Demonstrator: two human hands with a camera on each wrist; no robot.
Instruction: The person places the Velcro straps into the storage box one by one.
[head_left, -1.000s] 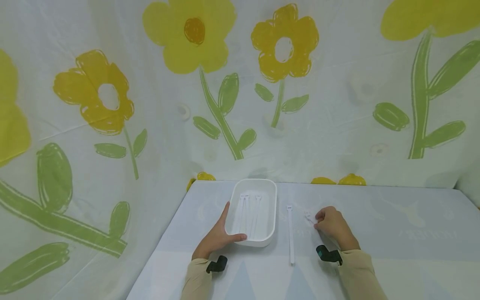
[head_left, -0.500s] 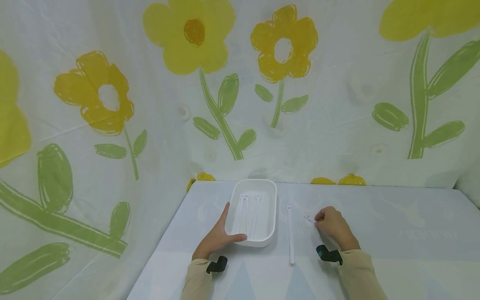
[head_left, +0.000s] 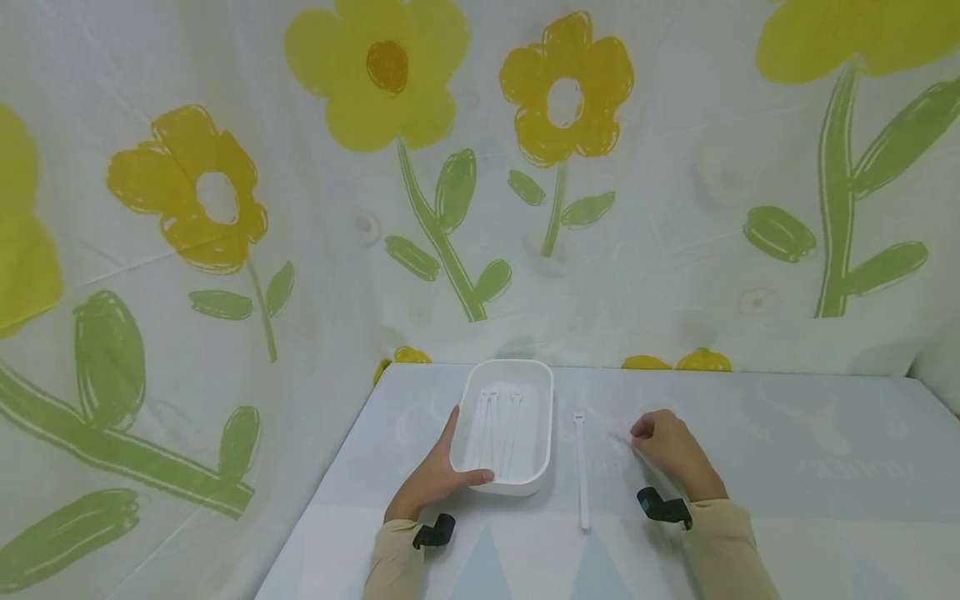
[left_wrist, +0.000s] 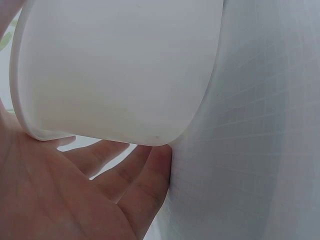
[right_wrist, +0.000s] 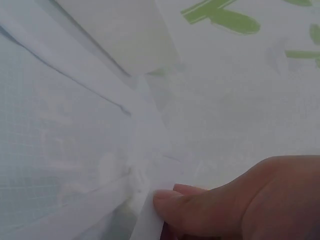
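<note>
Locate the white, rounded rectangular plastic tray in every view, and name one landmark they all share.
Head: the white, rounded rectangular plastic tray sits in the lower half, slightly right of centre.
Left wrist: the tray fills much of the upper left.
Right wrist: part of the tray shows at upper left.
Landmark: white curtain with green printed leaves.

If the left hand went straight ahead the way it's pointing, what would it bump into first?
Most likely the white box: the left hand holds its near left corner, so it lies right in line. Exact depth is hard to judge, but nothing shows between them.
</note>
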